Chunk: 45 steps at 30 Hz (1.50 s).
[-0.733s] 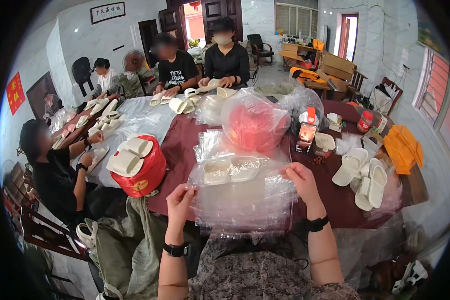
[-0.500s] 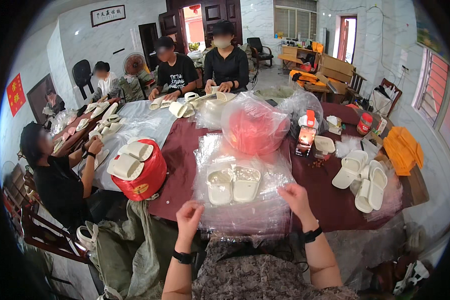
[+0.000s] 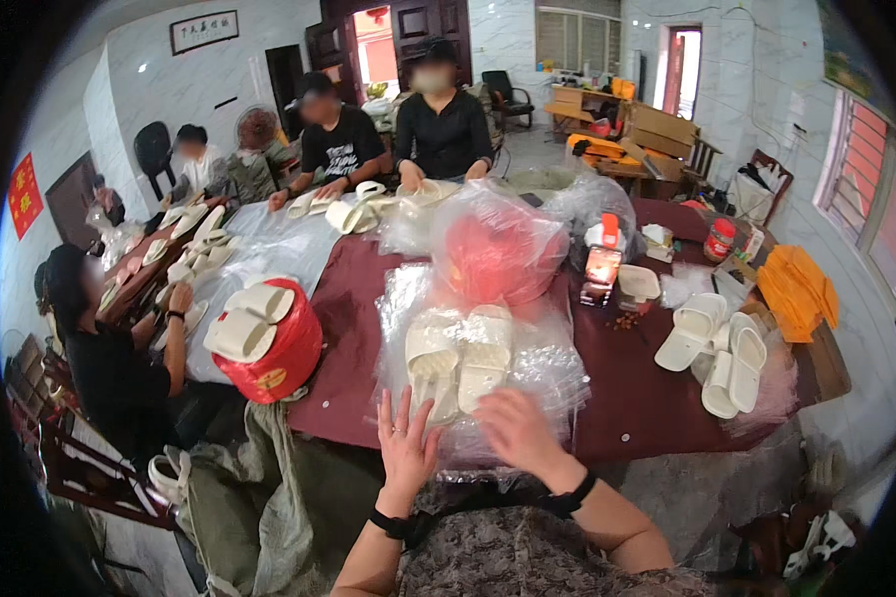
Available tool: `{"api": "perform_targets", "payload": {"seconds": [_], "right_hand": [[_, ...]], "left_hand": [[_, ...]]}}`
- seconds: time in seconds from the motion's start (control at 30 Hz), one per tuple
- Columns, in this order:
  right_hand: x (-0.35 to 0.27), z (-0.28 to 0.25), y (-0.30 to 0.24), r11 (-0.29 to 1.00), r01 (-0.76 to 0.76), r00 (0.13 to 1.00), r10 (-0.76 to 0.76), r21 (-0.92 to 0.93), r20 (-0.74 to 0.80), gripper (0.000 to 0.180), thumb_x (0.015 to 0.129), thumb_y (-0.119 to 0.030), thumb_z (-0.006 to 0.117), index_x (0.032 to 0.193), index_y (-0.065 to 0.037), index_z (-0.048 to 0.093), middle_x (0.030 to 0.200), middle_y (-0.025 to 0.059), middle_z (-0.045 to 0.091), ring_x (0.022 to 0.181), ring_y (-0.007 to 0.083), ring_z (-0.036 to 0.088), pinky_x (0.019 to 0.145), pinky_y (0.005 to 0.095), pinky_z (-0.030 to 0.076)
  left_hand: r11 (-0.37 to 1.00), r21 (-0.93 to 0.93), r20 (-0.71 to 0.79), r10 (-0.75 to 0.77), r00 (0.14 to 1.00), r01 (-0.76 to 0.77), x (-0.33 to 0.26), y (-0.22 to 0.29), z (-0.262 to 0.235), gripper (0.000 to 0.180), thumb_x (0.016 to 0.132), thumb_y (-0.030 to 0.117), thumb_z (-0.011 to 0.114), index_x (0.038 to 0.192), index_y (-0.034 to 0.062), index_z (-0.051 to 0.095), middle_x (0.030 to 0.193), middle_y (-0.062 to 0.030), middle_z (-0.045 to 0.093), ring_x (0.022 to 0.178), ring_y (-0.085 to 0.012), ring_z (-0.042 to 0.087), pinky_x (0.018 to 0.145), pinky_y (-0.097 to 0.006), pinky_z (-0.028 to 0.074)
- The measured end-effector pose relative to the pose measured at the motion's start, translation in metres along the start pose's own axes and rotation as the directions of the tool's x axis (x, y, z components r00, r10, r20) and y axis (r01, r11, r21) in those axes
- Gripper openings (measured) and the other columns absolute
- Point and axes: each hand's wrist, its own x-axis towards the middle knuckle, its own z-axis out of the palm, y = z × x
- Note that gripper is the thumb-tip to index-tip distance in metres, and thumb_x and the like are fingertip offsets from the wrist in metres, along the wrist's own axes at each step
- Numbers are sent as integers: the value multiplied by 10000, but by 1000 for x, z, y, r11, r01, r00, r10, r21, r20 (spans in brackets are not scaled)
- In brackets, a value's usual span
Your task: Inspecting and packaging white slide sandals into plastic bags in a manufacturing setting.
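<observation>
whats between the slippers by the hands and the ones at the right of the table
Clear plastic bags, then a stretch of maroon tablecloth, as the head view shows.

A phone (image 3: 601, 267) with a lit screen is glowing on a dark red tablecloth (image 3: 338, 373), near a red jar (image 3: 720, 241). An orange bundle (image 3: 798, 292) is lying to the jar's right. Farther back, a black armchair (image 3: 508, 99) is standing near cardboard boxes (image 3: 664, 136), and a framed sign (image 3: 204, 32) is hanging on a pale wall (image 3: 199, 80).
</observation>
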Motion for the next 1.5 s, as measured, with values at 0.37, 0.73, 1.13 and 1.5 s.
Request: {"api": "perform_targets", "payload": {"seconds": [0.37, 0.73, 1.13, 1.5], "right_hand": [[-37, 9, 29, 982, -136, 975, 108, 135, 193, 193, 905, -195, 688, 1067, -101, 733, 1237, 24, 703, 1227, 252, 600, 1020, 394, 487], [-60, -19, 69, 904, -298, 950, 312, 307, 3, 147, 851, -48, 712, 991, -22, 747, 1057, 126, 752, 972, 309, 710, 862, 381, 556], [-66, -15, 74, 920, -253, 962, 273, 300, -27, 116, 855, -59, 705, 961, -36, 747, 1051, 108, 757, 971, 305, 706, 862, 389, 553], [-69, -18, 77, 887, -280, 947, 317, 368, -44, 124, 876, -49, 709, 988, -25, 755, 1020, 88, 766, 916, 236, 719, 840, 344, 558]], "left_hand": [[993, 86, 267, -98, 959, 78, -4, -21, 46, 594, 969, 448, 590, 1513, 244, 468, 1648, -143, 283, 1513, -471, 176, 1201, -622, 156], [996, 50, 191, -80, 978, 72, -4, -22, 49, 571, 933, 441, 641, 1463, 255, 537, 1627, -138, 333, 1488, -473, 246, 1178, -645, 207], [997, 36, 195, -78, 978, 73, -7, -25, 53, 579, 931, 456, 640, 1468, 270, 528, 1626, -133, 335, 1487, -465, 255, 1180, -645, 200], [997, 29, 185, -82, 979, 78, -7, -24, 52, 574, 928, 450, 641, 1459, 260, 537, 1620, -140, 347, 1486, -456, 268, 1186, -633, 202]]}}
